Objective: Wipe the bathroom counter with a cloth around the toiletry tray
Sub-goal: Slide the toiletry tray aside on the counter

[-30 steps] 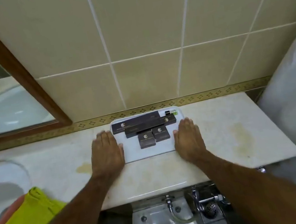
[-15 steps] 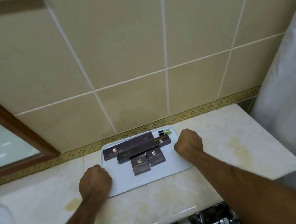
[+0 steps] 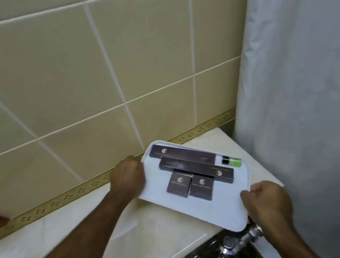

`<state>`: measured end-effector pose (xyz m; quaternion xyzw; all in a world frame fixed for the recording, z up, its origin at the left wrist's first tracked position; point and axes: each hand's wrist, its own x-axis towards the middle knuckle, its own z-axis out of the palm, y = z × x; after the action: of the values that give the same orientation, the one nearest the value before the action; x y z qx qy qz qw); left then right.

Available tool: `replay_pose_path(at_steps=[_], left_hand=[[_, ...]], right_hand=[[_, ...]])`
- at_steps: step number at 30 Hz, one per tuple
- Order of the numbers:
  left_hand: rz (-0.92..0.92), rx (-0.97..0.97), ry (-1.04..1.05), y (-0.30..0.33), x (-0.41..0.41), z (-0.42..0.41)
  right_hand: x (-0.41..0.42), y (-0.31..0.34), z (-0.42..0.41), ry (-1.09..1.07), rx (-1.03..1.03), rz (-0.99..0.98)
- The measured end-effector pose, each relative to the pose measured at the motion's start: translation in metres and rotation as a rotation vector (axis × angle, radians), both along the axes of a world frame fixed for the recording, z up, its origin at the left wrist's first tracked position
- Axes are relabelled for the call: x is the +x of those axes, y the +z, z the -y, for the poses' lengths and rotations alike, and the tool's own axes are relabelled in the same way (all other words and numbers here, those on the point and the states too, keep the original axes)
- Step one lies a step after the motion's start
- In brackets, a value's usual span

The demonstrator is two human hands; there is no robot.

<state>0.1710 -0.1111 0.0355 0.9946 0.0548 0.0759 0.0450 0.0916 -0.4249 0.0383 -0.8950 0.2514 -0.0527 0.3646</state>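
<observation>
The white toiletry tray [image 3: 221, 214] is held over the right end of the pale marble counter [image 3: 148, 227], turned at an angle. My left hand [image 3: 128, 179] grips its far left edge and my right hand [image 3: 268, 202] grips its near right corner. On the tray lie two long dark boxes [image 3: 194, 167], two small dark boxes [image 3: 189, 184] and a small green bottle with a black cap [image 3: 232, 161]. No cloth is in view.
A beige tiled wall [image 3: 92, 85] with a gold patterned border [image 3: 69, 197] runs behind the counter. A white curtain [image 3: 312, 85] hangs on the right. Chrome pipes and valves [image 3: 225, 253] sit below the counter's front edge.
Both hands closed on the tray's edges, lifted it and carried it to the right, turning it. The view swung right, so the mirror, sink and yellow cloth left the frame.
</observation>
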Motion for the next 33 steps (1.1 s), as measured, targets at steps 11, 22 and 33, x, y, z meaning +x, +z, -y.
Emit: replay_pose_path(at_steps=[11, 22, 33], left_hand=[[-0.048, 0.442, -0.410, -0.023, 0.136, 0.181], [-0.090, 0.518, -0.568, -0.029, 0.134, 0.186], [0.315, 0.120, 0.024, -0.004, -0.186, 0.045]], right_hand=[[0.009, -0.054, 0.034, -0.602, 0.344, 0.068], [0.021, -0.077, 0.025, -0.672, 0.575, 0.041], [-0.051, -0.061, -0.035, -0.127, 0.688, -0.180]])
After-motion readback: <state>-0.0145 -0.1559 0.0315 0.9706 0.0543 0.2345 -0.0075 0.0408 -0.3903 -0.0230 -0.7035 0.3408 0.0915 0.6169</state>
